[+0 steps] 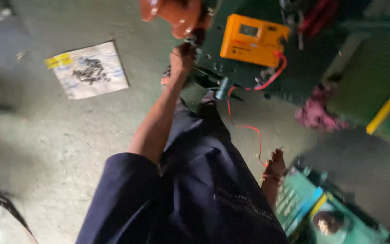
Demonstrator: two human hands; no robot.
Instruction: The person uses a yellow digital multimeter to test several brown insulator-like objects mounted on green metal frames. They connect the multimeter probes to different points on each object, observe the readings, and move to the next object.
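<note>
My left hand reaches forward and closes on a dark fitting just under a reddish-brown ribbed insulator on a dark green machine. An orange meter lies on that machine. From it a thin red wire runs down to my right hand, which is low at my side with its fingers closed around the wire's end. The right hand hovers beside a teal box. My dark blue clothing fills the lower middle. The picture is blurred by motion.
A white sheet with a small pile of dark parts lies on the grey concrete floor to the left. A pink rag sits by the machine's base, and a yellow bar slants at the right.
</note>
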